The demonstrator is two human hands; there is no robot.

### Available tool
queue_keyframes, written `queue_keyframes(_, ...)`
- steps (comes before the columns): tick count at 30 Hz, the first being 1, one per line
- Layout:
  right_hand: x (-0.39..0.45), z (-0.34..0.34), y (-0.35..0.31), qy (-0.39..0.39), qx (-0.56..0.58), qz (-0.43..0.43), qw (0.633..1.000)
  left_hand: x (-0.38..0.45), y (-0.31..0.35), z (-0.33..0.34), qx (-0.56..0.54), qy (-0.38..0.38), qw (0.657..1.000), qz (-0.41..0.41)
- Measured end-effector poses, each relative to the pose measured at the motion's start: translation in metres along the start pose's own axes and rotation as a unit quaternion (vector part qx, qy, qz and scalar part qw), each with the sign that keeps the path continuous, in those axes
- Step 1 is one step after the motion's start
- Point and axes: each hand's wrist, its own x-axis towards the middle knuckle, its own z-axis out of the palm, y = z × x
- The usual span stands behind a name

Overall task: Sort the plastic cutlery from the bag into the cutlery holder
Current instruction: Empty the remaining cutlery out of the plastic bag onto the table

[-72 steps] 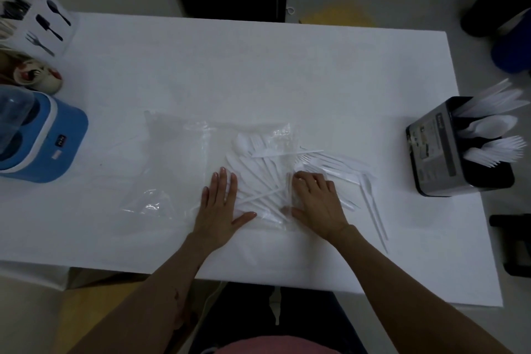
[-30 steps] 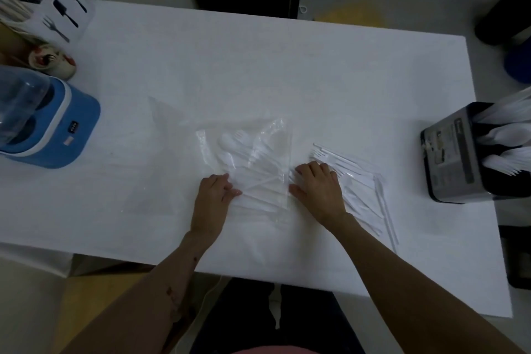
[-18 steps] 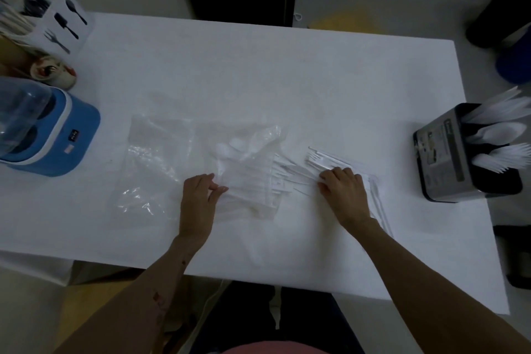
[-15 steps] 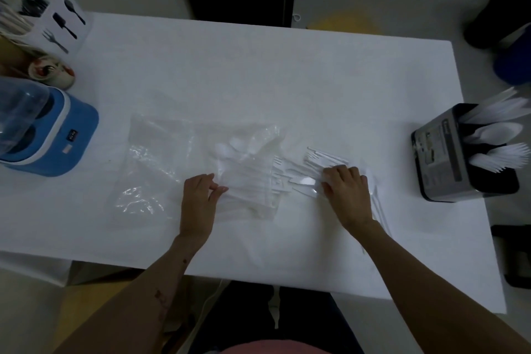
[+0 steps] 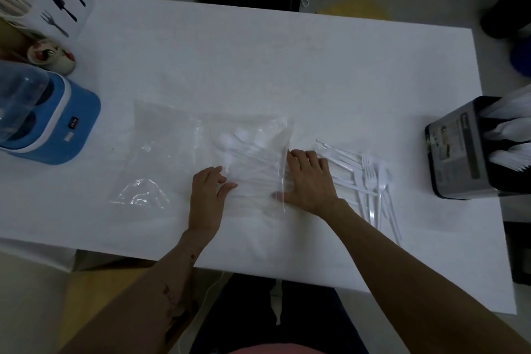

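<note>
A clear plastic bag (image 5: 172,152) lies flat on the white table (image 5: 258,72), with white spoons and other cutlery (image 5: 247,152) still inside its right half. My left hand (image 5: 207,192) pinches the bag at its near edge. My right hand (image 5: 309,181) rests at the bag's open right end, fingers spread, thumb inside the opening. A loose pile of white forks and knives (image 5: 370,181) lies on the table just right of that hand. The black and grey cutlery holder (image 5: 457,152) stands at the right edge with white cutlery upright in it.
A blue appliance with a clear lid (image 5: 48,118) sits at the left edge. A white caddy with black utensil pictures (image 5: 54,0) and a small painted cup (image 5: 51,56) stand at the far left corner. Dark containers (image 5: 508,8) are on the floor, far right.
My right hand slid cutlery out of the bag to the right, then came back to the bag's opening. My left hand moved from flat on the bag to gripping it.
</note>
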Motion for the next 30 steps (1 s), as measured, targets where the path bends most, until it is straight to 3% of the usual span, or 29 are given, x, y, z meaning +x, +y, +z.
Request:
queue_keyframes(4, 0.004, 0.009, 0.0, 0.073, -0.021, -0.035, 0.996, -0.002, -0.001, 0.002, -0.017, 0.005, 1.0, -0.009)
queue_keyframes(11, 0.013, 0.022, -0.006, 0.112, -0.059, -0.038, 0.991, 0.0, -0.005, 0.004, -0.021, 0.002, 1.0, -0.009)
queue_keyframes(21, 0.006, 0.03, 0.008, 0.198, -0.148, -0.108, 0.963, 0.001, -0.007, 0.004, -0.021, -0.008, 1.0, 0.0)
queue_keyframes(30, -0.034, 0.026, 0.053, 0.196, -0.169, -0.026, 0.966, 0.0, -0.016, 0.001, -0.009, -0.007, 1.0, -0.023)
